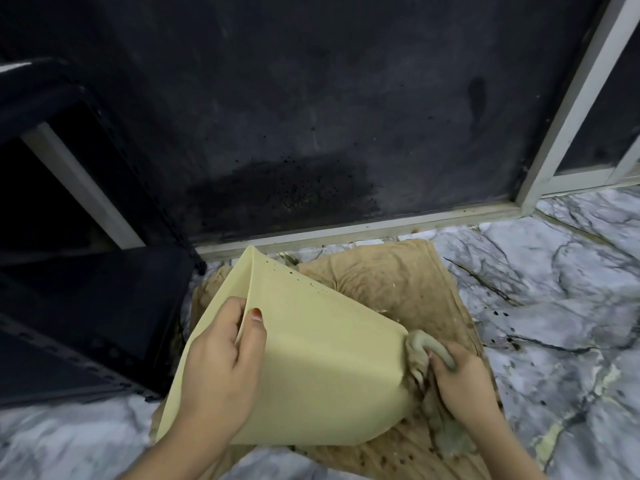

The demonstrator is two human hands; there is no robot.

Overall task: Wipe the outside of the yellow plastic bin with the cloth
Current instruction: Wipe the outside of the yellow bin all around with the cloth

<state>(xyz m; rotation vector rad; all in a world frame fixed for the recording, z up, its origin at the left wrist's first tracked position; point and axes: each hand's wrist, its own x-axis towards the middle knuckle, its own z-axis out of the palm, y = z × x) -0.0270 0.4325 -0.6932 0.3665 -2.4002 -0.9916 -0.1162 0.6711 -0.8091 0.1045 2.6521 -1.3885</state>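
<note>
Left hand (pixel 221 362) pinches the tilted bin (pixel 311 358) by its rim; right hand (pixel 460 379) grips the cloth (pixel 424 344) against the right side. Hard rubbing could slip that 1 pinch.

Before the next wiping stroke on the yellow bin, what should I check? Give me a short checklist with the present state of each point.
1. Left hand grips the yellow bin at its rim: ok.
2. Right hand holds the cloth: ok.
3. Cloth touches the bin's outer side, at the base edge: ok.
4. Bin lies tilted on the brown floor cloth, not on bare marble: ok.
5. Dark specks near the rim are wiped off: not ok, they show.
6. Underside of the bin clean: cannot tell, hidden.
</note>
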